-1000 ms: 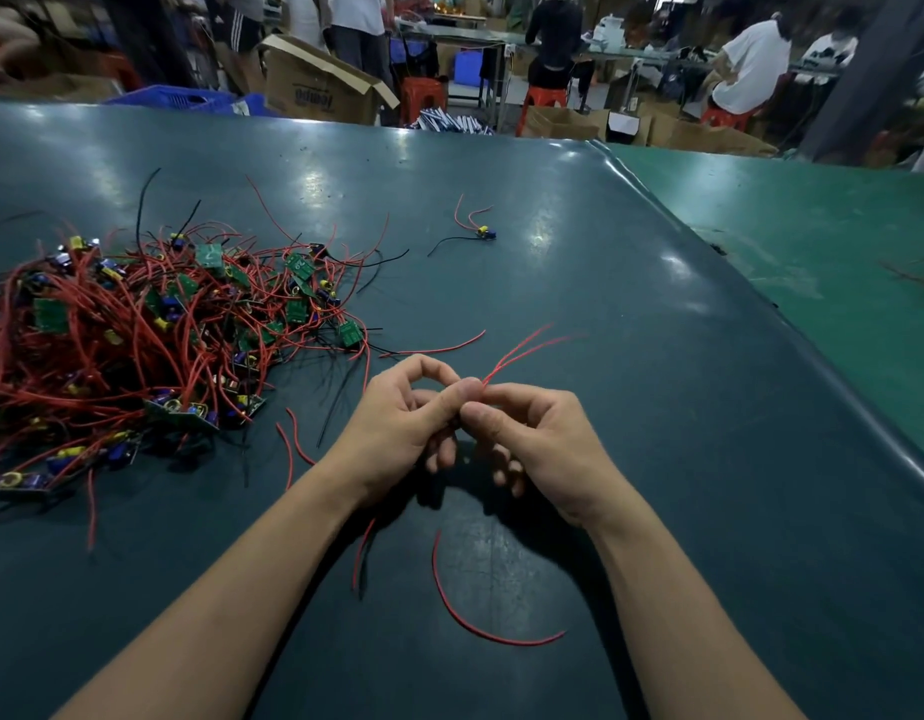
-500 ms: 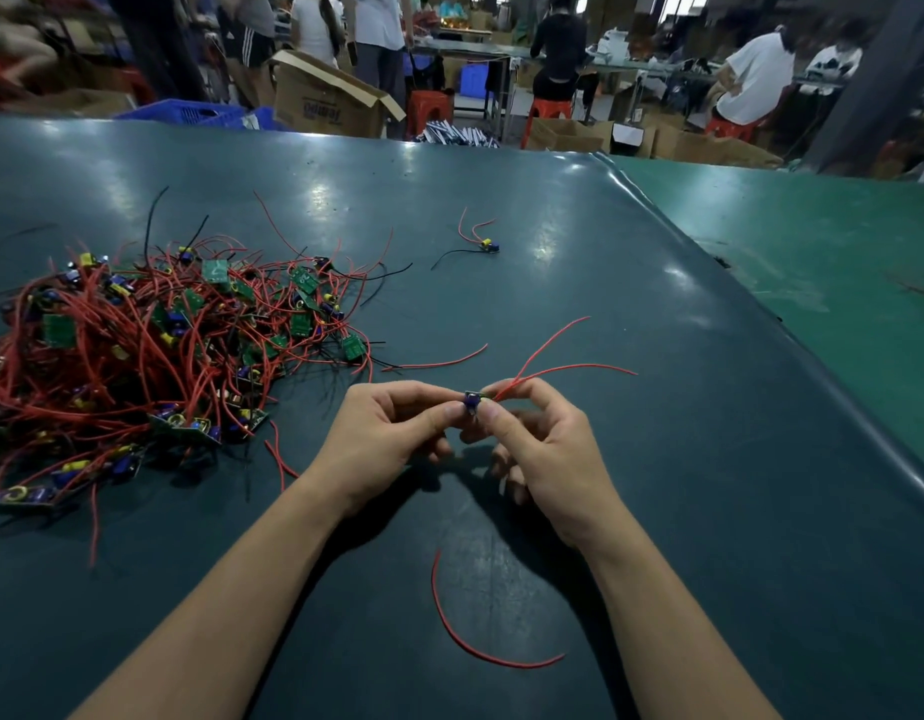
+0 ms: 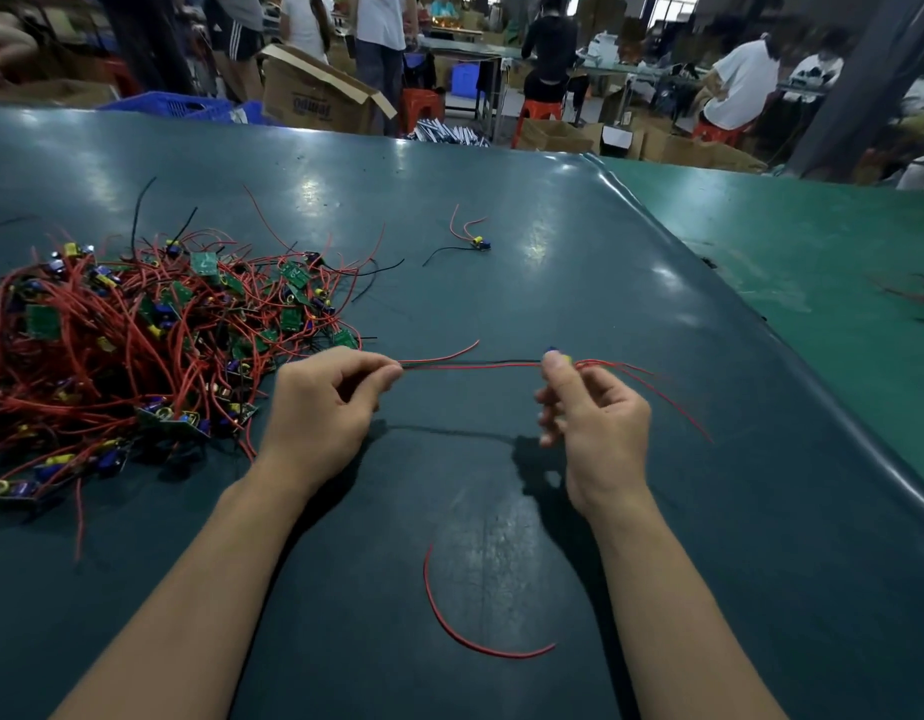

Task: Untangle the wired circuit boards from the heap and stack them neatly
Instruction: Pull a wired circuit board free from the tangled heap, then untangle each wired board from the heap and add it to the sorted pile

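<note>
From the head camera, the left hand pinches the ends of a thin red wire and black wire pair between thumb and forefinger. The pair runs taut across to the right hand, whose fingertips grip a small circuit board with blue and yellow parts, mostly hidden; more red leads fan out beyond that hand. Just left of the left hand sprawls the tangled heap of green boards and red wires on the dark green worktop. A loose curved red wire lies between the forearms. Far beyond the hands rests one separate small wired board.
</note>
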Tool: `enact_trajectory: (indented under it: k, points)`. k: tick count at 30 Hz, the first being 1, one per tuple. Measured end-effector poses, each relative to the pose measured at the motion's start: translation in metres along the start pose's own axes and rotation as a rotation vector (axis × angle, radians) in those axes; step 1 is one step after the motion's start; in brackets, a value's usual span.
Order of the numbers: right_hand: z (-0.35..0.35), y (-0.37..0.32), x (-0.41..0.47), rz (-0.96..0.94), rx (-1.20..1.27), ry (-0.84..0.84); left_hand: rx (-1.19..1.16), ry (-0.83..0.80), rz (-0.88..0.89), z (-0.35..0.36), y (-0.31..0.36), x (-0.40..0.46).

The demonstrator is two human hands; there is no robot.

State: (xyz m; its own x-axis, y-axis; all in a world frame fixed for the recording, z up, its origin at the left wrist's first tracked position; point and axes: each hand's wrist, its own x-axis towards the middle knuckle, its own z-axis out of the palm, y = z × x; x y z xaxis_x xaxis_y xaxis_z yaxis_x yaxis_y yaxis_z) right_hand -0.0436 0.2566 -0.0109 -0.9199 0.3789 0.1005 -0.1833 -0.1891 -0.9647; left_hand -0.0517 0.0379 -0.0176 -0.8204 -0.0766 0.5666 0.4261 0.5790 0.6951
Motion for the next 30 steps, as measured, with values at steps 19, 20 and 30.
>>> enact_trajectory:
  k: [19,20,30]
  points:
    - [-0.006,0.019,0.005,-0.105,-0.727,0.056,0.38,0.223,-0.196,0.0,-0.026,0.005]
    - [-0.006,0.019,0.006,-0.105,-0.726,0.049,0.351,0.242,-0.174,0.0,-0.025,0.005]
    - [0.004,0.022,-0.009,-0.489,-0.759,-0.256,0.068,0.274,0.521,0.013,0.018,-0.017]
